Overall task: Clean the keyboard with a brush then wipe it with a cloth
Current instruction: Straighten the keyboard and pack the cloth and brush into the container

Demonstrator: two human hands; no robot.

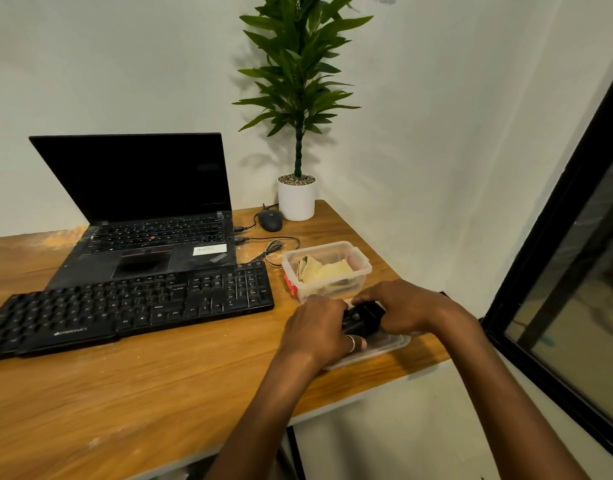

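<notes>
**Both hands on a dark object, keyboard not yet touched**

At the lower left of the frame the black keyboard [132, 303] lies on the wooden desk [159, 393], in front of an open laptop [142, 216]; its left end is cut off by the frame edge. Right of centre stands a clear container [362, 263] with a folded yellowish cloth [324, 271] inside. Just below it, the left hand [315, 332] and the right hand [407, 308] hold together a small black object [362, 317], probably the brush, above a clear lid [381, 348] that lies flat near the desk's right edge.

The fingers of both hands curl around the object and press on it; it is not clear if they pull it apart or only grip it.

A risk: the lid is near the edge, so a push from a wrist could slide it off. The object could also slip if it opens suddenly.

The object's shape and any bristles are hidden by the hands.
</notes>
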